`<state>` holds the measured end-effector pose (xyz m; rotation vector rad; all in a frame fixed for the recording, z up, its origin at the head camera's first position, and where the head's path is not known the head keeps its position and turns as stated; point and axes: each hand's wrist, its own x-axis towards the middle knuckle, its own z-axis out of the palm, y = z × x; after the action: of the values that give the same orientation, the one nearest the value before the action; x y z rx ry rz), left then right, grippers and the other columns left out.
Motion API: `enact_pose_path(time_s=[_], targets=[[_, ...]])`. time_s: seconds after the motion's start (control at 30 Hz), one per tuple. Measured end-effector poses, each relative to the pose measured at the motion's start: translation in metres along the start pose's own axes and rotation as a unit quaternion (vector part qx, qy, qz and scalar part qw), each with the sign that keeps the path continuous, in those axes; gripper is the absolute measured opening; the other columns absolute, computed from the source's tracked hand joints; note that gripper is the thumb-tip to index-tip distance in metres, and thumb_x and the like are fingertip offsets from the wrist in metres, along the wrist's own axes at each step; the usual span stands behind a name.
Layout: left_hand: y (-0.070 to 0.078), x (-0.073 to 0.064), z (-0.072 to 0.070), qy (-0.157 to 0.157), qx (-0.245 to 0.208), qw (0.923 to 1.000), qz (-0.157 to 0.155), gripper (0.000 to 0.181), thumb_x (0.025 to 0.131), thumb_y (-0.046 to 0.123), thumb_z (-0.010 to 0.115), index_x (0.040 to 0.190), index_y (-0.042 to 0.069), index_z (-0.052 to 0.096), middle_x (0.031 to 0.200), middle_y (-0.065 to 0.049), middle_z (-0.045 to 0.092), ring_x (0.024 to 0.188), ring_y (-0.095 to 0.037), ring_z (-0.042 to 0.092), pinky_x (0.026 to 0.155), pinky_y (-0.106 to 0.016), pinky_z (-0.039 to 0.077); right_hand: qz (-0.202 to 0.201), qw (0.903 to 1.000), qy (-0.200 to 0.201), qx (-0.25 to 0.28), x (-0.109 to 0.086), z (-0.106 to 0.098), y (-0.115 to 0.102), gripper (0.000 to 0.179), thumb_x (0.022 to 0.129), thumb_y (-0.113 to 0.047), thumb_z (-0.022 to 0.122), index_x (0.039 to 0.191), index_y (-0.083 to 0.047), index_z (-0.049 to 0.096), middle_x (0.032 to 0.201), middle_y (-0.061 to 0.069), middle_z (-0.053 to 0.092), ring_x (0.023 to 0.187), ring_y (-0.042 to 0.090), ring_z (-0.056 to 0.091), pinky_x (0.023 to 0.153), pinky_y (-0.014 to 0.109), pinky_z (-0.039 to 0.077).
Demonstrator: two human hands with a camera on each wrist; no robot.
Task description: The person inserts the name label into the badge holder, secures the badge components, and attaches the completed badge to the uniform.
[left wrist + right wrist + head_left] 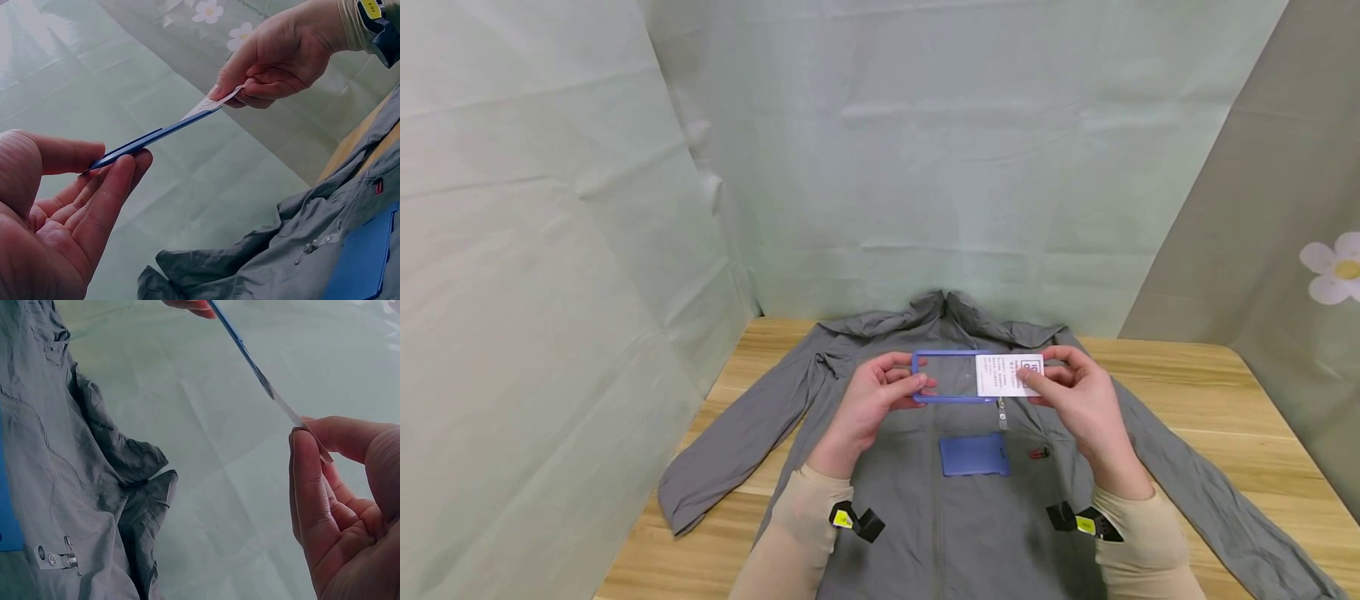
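Observation:
My left hand point(880, 387) pinches the left end of a blue badge frame point(951, 400) with a clear window, held up above the jacket. A white printed card point(1000, 377) overlaps the frame's right end. Pinching the card's outer end between thumb and fingers is my right hand point(1078, 396). From the left wrist view, the frame point(147, 140) appears edge-on, with the card point(203, 107) at its far end. A blue badge cover point(974, 456) lies on the jacket below, and a metal badge clip point(1002, 414) with a clear strap lies just above that cover.
A grey zip jacket point(887, 483) is spread over the wooden table point(1195, 375), its sleeves reaching out to both sides. A small red and black item point(1039, 453) lies on it, right of the cover. Pale sheeting point(925, 167) hangs behind the table.

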<state>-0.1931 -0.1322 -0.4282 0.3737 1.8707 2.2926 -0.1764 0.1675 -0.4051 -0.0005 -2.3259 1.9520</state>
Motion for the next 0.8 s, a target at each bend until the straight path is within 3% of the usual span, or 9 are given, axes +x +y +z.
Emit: enact_pose_path(time_s=[0.43,0.8], targets=[[-0.0024,0.0010,0.0009,-0.001,-0.006,1.0000,-0.001,0.031,0.099,-0.001,0.072,0.129,-0.009,0.067,0.097,-0.008,0.081,0.090,-0.017,0.079,0.079,-0.033,0.065,-0.009,0.9999,0.003,-0.011,-0.0002,0.0043,0.0023,0.042,0.094,-0.012,0.085,0.121,0.004,0.057,0.090,0.002,0.073,0.077,0.010,0.071,0.070,0.029,0.065],[-0.0015,0.0006,0.0008,0.000,-0.004,1.0000,0.003,0.032,0.099,0.001,0.072,0.129,-0.009,0.067,0.098,-0.009,0.080,0.091,-0.017,0.079,0.079,-0.033,0.065,-0.004,0.9999,-0.011,-0.011,-0.0005,0.0061,0.0026,0.043,0.095,-0.012,0.084,0.123,0.002,0.056,0.097,0.007,0.068,0.077,0.011,0.071,0.071,0.030,0.065]])
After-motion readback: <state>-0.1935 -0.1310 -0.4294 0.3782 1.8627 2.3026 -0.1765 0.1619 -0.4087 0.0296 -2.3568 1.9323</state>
